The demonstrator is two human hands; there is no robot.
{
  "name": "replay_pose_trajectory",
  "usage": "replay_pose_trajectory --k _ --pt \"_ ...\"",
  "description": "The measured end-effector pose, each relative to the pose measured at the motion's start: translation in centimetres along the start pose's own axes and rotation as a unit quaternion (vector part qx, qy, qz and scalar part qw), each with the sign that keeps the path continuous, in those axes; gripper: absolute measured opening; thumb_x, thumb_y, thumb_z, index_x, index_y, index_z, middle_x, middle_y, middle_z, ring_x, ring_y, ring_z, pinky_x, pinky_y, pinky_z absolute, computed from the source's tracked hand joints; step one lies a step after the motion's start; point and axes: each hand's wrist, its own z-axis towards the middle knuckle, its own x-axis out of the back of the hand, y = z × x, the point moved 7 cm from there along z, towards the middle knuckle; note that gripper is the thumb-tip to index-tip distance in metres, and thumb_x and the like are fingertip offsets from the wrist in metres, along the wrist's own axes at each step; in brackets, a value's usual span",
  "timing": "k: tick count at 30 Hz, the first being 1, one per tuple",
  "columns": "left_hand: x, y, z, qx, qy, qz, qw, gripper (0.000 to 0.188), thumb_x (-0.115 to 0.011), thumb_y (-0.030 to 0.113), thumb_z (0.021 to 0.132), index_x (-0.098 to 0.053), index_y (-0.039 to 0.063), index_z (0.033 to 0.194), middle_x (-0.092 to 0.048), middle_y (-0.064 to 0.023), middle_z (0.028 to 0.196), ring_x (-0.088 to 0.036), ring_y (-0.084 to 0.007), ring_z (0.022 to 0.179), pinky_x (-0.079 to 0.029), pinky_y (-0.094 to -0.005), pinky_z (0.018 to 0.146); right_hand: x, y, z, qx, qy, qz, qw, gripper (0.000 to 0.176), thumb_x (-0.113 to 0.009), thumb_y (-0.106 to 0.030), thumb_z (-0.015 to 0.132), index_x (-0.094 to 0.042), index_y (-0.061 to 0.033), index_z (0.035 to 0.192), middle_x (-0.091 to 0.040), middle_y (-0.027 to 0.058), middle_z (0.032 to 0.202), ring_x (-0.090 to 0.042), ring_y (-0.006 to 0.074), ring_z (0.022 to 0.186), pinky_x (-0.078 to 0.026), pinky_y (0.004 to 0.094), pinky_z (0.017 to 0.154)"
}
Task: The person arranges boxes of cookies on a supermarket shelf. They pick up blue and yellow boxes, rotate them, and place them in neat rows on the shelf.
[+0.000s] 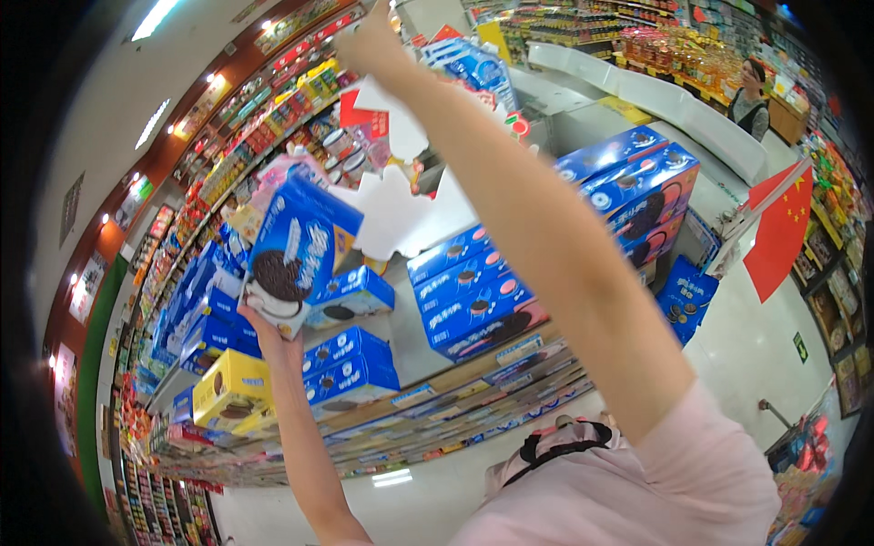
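Note:
My left hand [272, 333] holds up a blue carton of sandwich cookies [290, 239] by its lower end, tilted, with a large dark cookie printed on its front. Below it, smaller blue cookie boxes [355, 368] and a yellow cookie box [232, 390] stand on the display top [406, 341]. My right arm stretches far across the display. At the top of the view my right hand [374, 42] is raised and blurred; its fingers are hard to make out. Under that arm lie stacked long blue cookie boxes [474, 300], and more blue boxes [635, 181] are piled further right.
White cut-out cardboard signs [392, 208] rise behind the boxes. Shrink-wrapped bottles [474, 68] stand beyond. A red flag [782, 232] juts out at the right, near a hanging blue packet [686, 293]. Another person [749, 102] stands past a white counter [655, 102].

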Motion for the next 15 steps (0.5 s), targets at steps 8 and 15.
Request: replay_pose_trajectory --k 8,15 --pt "2.5 -2.1 0.5 0.007 -0.064 -0.031 0.997 0.074 -0.042 0.069 0.085 -0.031 0.025 0.143 -0.039 -0.0048 0.144 -0.041 -0.0273 0.128 -0.043 -0.0532 0.098 0.3 -1.8 -15.7 0.127 -0.230 0.095 0.960 0.027 -0.052 -0.011 0.083 -0.069 -0.0052 0.103 -0.066 0.0082 0.082 -0.060 0.0131 0.067 -0.049 0.0282 0.062" --pt "1.4 -1.6 -0.9 0.083 -0.246 -0.188 0.947 0.063 -0.048 0.047 0.093 -0.039 0.003 0.137 -0.059 -0.0213 0.112 -0.055 -0.0326 0.110 -0.046 -0.0505 0.094 -1.6 0.2 -23.3 0.052 -0.332 0.169 0.927 0.038 -0.060 -0.023 0.088 -0.057 -0.0088 0.123 -0.061 0.0092 0.102 -0.059 0.0143 0.078 -0.049 0.0290 0.067"
